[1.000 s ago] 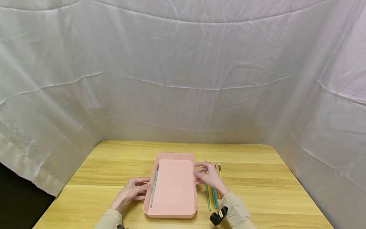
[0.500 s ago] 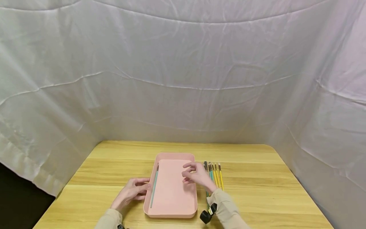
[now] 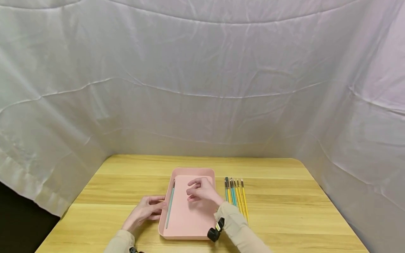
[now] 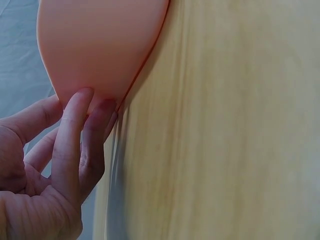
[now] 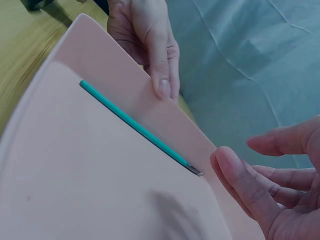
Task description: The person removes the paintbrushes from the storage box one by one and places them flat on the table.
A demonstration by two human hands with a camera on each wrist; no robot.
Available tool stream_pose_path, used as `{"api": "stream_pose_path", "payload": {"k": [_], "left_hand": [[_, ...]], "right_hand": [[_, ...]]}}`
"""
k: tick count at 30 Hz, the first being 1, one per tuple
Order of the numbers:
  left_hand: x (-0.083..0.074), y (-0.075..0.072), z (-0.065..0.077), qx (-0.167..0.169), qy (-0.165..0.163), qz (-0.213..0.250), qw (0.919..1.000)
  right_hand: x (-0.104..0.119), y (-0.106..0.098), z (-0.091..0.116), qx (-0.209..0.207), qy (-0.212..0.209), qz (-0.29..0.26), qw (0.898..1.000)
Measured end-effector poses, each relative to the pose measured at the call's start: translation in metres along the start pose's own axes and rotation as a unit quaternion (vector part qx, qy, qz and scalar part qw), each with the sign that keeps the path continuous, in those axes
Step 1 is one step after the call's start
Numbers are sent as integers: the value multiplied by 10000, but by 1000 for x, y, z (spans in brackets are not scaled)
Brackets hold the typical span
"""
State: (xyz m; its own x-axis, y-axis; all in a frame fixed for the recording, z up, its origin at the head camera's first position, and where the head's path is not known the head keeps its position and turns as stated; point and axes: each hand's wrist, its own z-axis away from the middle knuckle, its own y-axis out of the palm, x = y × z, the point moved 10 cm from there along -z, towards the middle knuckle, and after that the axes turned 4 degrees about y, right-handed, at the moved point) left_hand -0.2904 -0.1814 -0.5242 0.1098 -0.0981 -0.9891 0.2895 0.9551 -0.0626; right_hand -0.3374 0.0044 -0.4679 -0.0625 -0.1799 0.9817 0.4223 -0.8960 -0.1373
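Note:
A shallow pink tray [image 3: 181,225] stands on the wooden table. Along its left inner side lies one thin teal paintbrush [image 3: 170,207], bristles toward the back. My left hand [image 3: 143,212] holds the tray's left wall, thumb over the rim and fingers against the outside, as the left wrist view [image 4: 60,155] also shows. Above the tray's middle hovers my right hand [image 3: 202,191], fingers loosely bent and apart, nothing between them. In the right wrist view this hand [image 5: 280,190] is near the brush's bristle end, and its shadow falls on the tray floor.
Right of the tray, several paintbrushes [image 3: 237,195] with teal and yellow handles lie side by side, bristles toward the back. The right sleeve [image 3: 237,225] covers some of their lower ends. A grey curtain [image 3: 202,119] surrounds the table [image 3: 284,203] at the back and sides.
My right hand has moved left from beside the tray's right rim to over its middle, uncovering the bristle ends of the paintbrushes. My left hand and the tray stay in place.

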Motion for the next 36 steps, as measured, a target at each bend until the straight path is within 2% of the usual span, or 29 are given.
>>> {"api": "stream_pose_path", "payload": {"k": [12,14,24,29,36], "left_hand": [[2,1,-1,82,-20,80,9999],[2,0,0,85,-10,50,10000],[1,1,-1,121,51,90,9999],[2,2,-2,147,23,84,9999],[2,1,-3,224,24,100,9997]], "right_hand": [[-26,30,-26,-116,755,-107,9970],[-30,35,-30,-140,858,-279,9958],[-40,48,-40,-450,1073,-580,9915],[-39,50,-41,-572,1016,-763,9902],[-39,48,-43,-809,989,-721,9892]]}}
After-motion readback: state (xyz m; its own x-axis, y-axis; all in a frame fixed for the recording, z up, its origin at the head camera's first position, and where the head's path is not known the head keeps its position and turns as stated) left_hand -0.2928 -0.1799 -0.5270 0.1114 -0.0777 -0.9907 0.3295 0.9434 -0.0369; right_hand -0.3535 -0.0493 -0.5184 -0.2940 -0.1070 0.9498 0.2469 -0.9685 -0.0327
